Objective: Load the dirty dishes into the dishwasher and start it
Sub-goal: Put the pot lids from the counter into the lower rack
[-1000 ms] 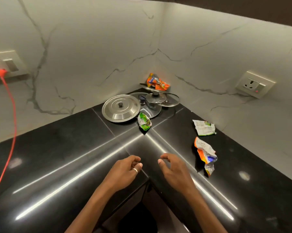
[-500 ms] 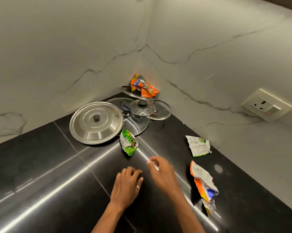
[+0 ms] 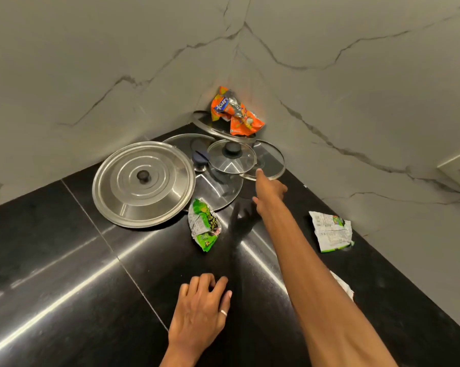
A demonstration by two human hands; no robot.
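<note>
Large steel lid (image 3: 144, 184) lies flat on the black tabletop (image 3: 64, 260) near the wall corner; I take it as reference. Just right of it, overlapping glass lids: a small one with a black knob (image 3: 231, 160) on top, and a rimmed one (image 3: 274, 160) further right. Right hand (image 3: 270, 193) is stretched out, fingers extended, forefinger tip at that rimmed lid's near edge, gripping nothing; I cannot confirm contact. Left hand (image 3: 199, 311) rests on the tabletop well in front of the steel lid, loosely curled, empty. Green wrapper (image 3: 205, 225) lies at the steel lid's front right.
</note>
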